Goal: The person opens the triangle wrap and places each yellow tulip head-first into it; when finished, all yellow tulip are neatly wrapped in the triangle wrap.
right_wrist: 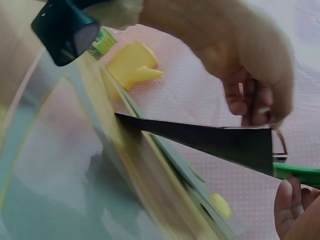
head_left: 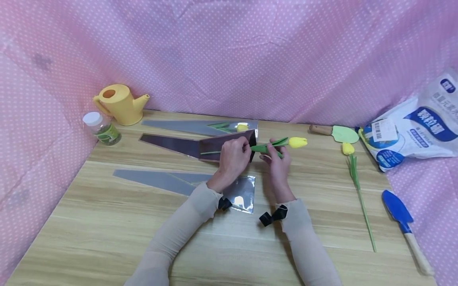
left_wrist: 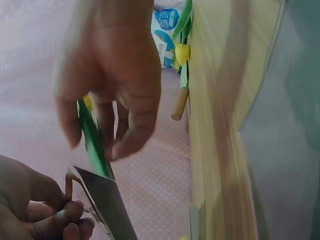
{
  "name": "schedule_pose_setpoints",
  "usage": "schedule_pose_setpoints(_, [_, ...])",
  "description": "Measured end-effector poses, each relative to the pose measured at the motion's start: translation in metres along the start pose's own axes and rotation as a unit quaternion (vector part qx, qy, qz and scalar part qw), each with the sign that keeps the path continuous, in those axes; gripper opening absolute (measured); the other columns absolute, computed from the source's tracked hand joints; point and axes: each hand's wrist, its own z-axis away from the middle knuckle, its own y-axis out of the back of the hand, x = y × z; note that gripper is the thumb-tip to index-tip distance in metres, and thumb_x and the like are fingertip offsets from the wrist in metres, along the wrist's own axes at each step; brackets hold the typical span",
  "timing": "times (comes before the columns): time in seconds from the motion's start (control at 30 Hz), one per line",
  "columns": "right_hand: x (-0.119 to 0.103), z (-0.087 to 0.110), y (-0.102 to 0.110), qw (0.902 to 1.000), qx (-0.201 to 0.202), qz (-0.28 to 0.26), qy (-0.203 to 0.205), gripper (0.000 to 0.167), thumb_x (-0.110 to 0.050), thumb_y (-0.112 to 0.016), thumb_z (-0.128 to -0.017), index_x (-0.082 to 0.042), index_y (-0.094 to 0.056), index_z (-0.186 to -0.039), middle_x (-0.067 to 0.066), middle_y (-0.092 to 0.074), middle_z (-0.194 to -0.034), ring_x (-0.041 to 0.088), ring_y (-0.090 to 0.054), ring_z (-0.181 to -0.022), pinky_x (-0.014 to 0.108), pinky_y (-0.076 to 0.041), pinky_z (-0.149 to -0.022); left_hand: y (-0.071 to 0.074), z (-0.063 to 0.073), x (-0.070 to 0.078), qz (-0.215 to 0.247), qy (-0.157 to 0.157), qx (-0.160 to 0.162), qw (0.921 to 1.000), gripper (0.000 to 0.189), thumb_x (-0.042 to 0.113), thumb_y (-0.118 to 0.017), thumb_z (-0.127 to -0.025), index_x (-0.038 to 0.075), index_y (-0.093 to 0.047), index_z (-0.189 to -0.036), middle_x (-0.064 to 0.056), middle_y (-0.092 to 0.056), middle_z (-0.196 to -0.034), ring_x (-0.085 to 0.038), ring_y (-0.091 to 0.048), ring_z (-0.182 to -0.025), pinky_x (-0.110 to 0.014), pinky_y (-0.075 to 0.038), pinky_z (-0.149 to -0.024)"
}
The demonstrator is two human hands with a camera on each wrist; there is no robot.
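Note:
My left hand point(head_left: 234, 157) pinches the upper edge of a dark, tapered flower sleeve point(head_left: 186, 147) at its wide mouth, lifting that end off the table. In the right wrist view, the left fingertips point(right_wrist: 262, 112) grip its rim. A yellow artificial tulip point(head_left: 297, 142) lies across that mouth, with its green stem point(head_left: 211, 153) inside the sleeve. My right hand point(head_left: 279, 163) holds the tulip around its leaves, just outside the opening; the bloom points right. In the left wrist view, the green leaf point(left_wrist: 92, 140) passes between the right thumb and fingers.
A clear sleeve point(head_left: 150, 179) lies in front; another sleeve point(head_left: 179, 126) with a tulip point(head_left: 242, 127) lies behind. At left stand a yellow watering can point(head_left: 123, 105) and a jar point(head_left: 103, 129). Rightward are a loose tulip point(head_left: 354, 171), green trowel point(head_left: 344, 134), blue trowel point(head_left: 397, 206) and white bag point(head_left: 418, 123).

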Motion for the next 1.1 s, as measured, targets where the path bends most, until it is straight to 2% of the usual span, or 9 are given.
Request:
schedule_pose_setpoints(0.1, [-0.003,-0.001,0.002,0.9991,0.017,-0.039,0.008,0.019,-0.013,-0.053,-0.102,-0.004,-0.058,-0.118,-0.002,-0.061,-0.096,0.005,-0.067,-0.071,0.02,-0.059,-0.066,0.0,0.0,-0.001,0.001,0.006,-0.005,1.0,0.01,0.001,-0.064,-0.088,0.003,-0.072,-0.082,-0.007,-0.07,-0.07,-0.02,-0.066,-0.064,-0.034,-0.057,-0.067])
schedule_pose_setpoints(0.17, [-0.004,-0.001,0.002,0.9983,0.025,-0.052,0.013,0.021,-0.012,-0.052,-0.103,0.001,-0.057,-0.119,-0.003,-0.062,-0.093,0.005,-0.068,-0.07,0.021,-0.059,-0.065,-0.001,0.001,-0.001,0.002,0.005,-0.007,1.0,0.01,0.002,-0.064,-0.088,0.003,-0.072,-0.082,-0.008,-0.071,-0.07,-0.02,-0.066,-0.064,-0.034,-0.057,-0.067])
schedule_pose_setpoints(0.37, [-0.003,0.0,0.001,0.997,0.029,-0.066,0.03,0.016,-0.003,-0.05,-0.101,0.001,-0.061,-0.112,0.0,-0.062,-0.113,0.007,-0.072,-0.076,0.023,-0.061,-0.069,-0.002,0.002,0.0,-0.001,-0.01,-0.001,1.0,0.01,0.001,-0.064,-0.086,0.004,-0.072,-0.08,-0.007,-0.07,-0.067,-0.021,-0.066,-0.062,-0.035,-0.056,-0.064])
schedule_pose_setpoints(0.5, [0.0,0.001,-0.002,0.9971,0.022,-0.066,0.032,0.016,0.0,-0.051,-0.1,0.001,-0.061,-0.112,0.0,-0.065,-0.108,0.008,-0.073,-0.079,0.026,-0.062,-0.071,-0.003,0.002,0.0,-0.001,-0.016,0.006,0.9999,0.01,0.001,-0.064,-0.085,0.003,-0.072,-0.079,-0.007,-0.069,-0.065,-0.021,-0.065,-0.061,-0.035,-0.056,-0.063])
schedule_pose_setpoints(0.63, [0.003,0.002,-0.006,0.9978,0.019,-0.058,0.024,0.016,0.001,-0.054,-0.098,0.002,-0.061,-0.113,-0.002,-0.069,-0.095,0.008,-0.073,-0.079,0.027,-0.062,-0.07,-0.002,0.002,0.001,0.003,-0.018,0.007,0.9998,0.01,0.001,-0.064,-0.085,0.003,-0.072,-0.079,-0.008,-0.069,-0.067,-0.021,-0.065,-0.061,-0.034,-0.056,-0.063])
schedule_pose_setpoints(0.73, [0.004,0.002,-0.008,0.9986,0.023,-0.044,0.014,0.012,0.001,-0.056,-0.097,0.0,-0.061,-0.108,-0.005,-0.071,-0.089,0.006,-0.072,-0.078,0.025,-0.061,-0.067,-0.002,0.002,0.002,0.006,-0.02,0.008,0.9997,0.01,0.001,-0.064,-0.086,0.003,-0.072,-0.08,-0.008,-0.07,-0.068,-0.02,-0.065,-0.061,-0.033,-0.056,-0.063])
schedule_pose_setpoints(0.93, [0.004,0.002,-0.008,0.9995,0.026,-0.017,-0.006,0.004,-0.004,-0.061,-0.096,-0.006,-0.063,-0.1,-0.009,-0.069,-0.084,0.003,-0.067,-0.074,0.019,-0.057,-0.061,-0.001,0.002,0.002,0.008,-0.02,0.008,0.9997,0.01,0.0,-0.064,-0.086,0.002,-0.072,-0.081,-0.008,-0.07,-0.068,-0.021,-0.066,-0.062,-0.033,-0.057,-0.063])
schedule_pose_setpoints(1.1, [0.002,0.001,-0.004,0.9966,0.04,-0.06,-0.039,0.004,-0.014,-0.06,-0.1,-0.011,-0.061,-0.101,-0.007,-0.066,-0.086,0.004,-0.066,-0.075,0.019,-0.056,-0.065,-0.002,0.002,0.001,0.007,-0.011,0.006,0.9999,0.01,0.0,-0.064,-0.085,0.003,-0.071,-0.079,-0.008,-0.069,-0.067,-0.022,-0.066,-0.062,-0.034,-0.056,-0.063])
